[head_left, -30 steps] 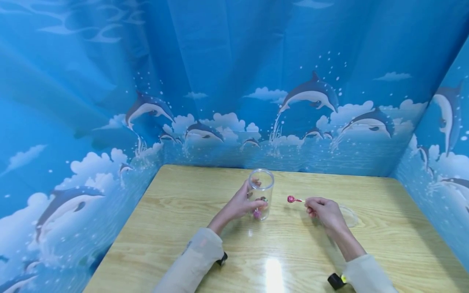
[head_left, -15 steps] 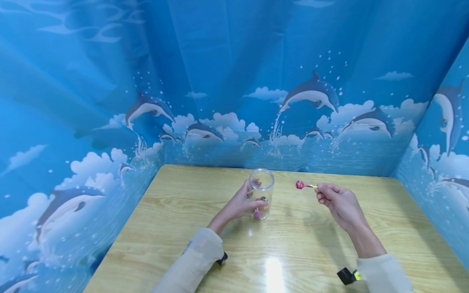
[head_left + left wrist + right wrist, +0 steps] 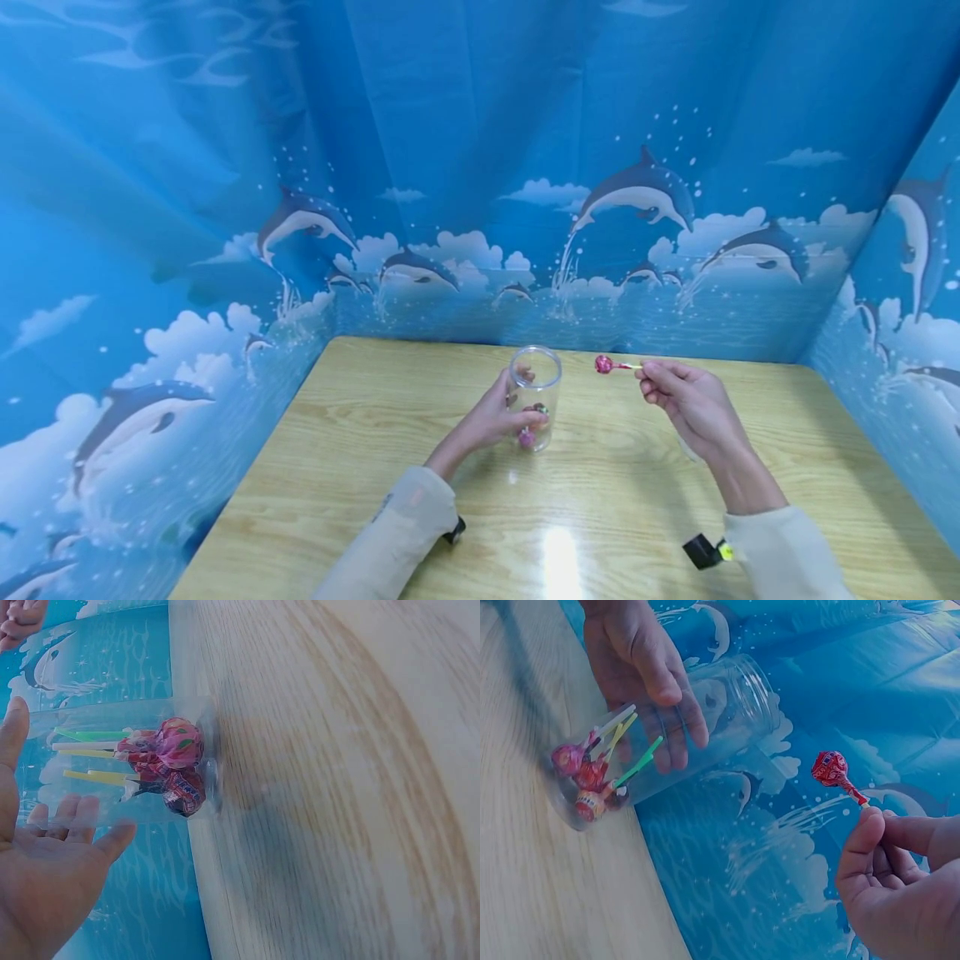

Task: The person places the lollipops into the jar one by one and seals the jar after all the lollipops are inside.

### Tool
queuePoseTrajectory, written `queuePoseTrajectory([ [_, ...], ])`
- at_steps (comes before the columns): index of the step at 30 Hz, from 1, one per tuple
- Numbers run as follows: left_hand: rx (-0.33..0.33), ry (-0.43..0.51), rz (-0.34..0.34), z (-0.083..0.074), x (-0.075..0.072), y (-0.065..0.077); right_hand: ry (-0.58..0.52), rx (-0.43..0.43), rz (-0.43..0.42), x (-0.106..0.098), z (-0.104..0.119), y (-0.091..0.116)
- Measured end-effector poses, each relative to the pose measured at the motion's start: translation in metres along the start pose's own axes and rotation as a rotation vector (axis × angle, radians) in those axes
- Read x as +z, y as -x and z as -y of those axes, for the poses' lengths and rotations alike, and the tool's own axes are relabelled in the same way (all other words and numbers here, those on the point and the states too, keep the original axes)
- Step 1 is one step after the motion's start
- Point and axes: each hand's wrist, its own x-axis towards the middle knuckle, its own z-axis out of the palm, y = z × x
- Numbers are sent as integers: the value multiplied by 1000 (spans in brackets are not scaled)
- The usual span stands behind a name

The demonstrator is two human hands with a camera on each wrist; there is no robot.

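Note:
A clear cylindrical jar [image 3: 553,402] stands uncapped on the wooden table, its mouth facing up. My left hand [image 3: 497,415] grips it from the left, thumb across the near side and fingers round the back. Several wrapped lollipops [image 3: 180,744] lie heads down at the jar's bottom, with green, white and yellow sticks. My right hand [image 3: 693,408] pinches another lollipop [image 3: 830,769] by its stick between thumb and forefinger. Its red-wrapped head points left, to the right of the jar's rim and roughly level with it in the head view.
A round clear lid [image 3: 688,450] lies on the table [image 3: 360,433], mostly hidden beneath the right hand and wrist. Blue curtains [image 3: 465,167] printed with dolphins close off the table's back and both sides. A black wrist camera [image 3: 702,552] juts from the right sleeve.
The right hand has lifted the red lollipop up and away from the table, first rightward, then slightly back left toward the jar. The left hand and jar have stayed put.

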Motion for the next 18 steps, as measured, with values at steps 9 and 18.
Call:
queuePoseTrajectory([
  [9, 6, 8, 0, 2, 0, 0, -13, -9, 46, 26, 4, -13],
  [18, 0, 1, 5, 0, 0, 1, 43, -15, 55, 48, 0, -28],
])
